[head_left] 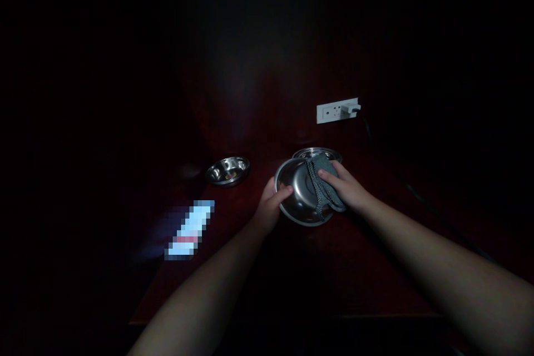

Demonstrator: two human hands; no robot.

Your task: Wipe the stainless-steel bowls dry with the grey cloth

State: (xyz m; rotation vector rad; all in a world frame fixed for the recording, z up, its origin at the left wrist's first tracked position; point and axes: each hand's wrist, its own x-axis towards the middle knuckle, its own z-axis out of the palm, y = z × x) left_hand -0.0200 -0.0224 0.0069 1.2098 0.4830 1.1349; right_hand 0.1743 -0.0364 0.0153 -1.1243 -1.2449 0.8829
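Observation:
A shiny metal bowl (298, 192) is held up over the dark red table, tilted with its rounded outside toward me. My left hand (273, 203) grips its left rim, the thumb lying on the outer surface and the other fingers hidden behind. A grey woven cloth (327, 181) drapes over the bowl's right side. My right hand (344, 186) is closed on this cloth and presses it against the bowl. Just behind them rests another metal dish (315, 151), partly covered by the held bowl.
A second small metal bowl (229, 171) stands on the table (233, 208) at the left. Nearer me lies a bright, pixelated rectangle (189, 233). On the back wall a white socket (337, 111) holds a plug, and its dark cord (411, 189) runs down the right side.

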